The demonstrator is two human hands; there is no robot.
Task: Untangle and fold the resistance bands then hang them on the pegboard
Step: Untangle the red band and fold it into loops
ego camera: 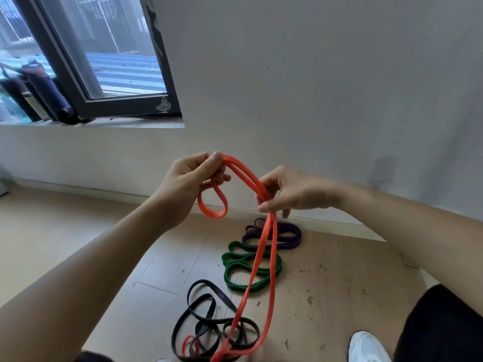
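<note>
Pale wall [313, 74] and tan floor [339, 270] are seen beyond two raised arms. On the floor, green band [230, 259], purple band [292, 231] and black band [201, 304] are laid near each other. An orange band [264, 246] is gripped by the left hand [193, 176] and pinched by the right hand [290, 192], its lower end touching the black band.

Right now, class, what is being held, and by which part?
The orange band: left hand pinches its folded top, right hand grips the doubled strands lower down.
</note>
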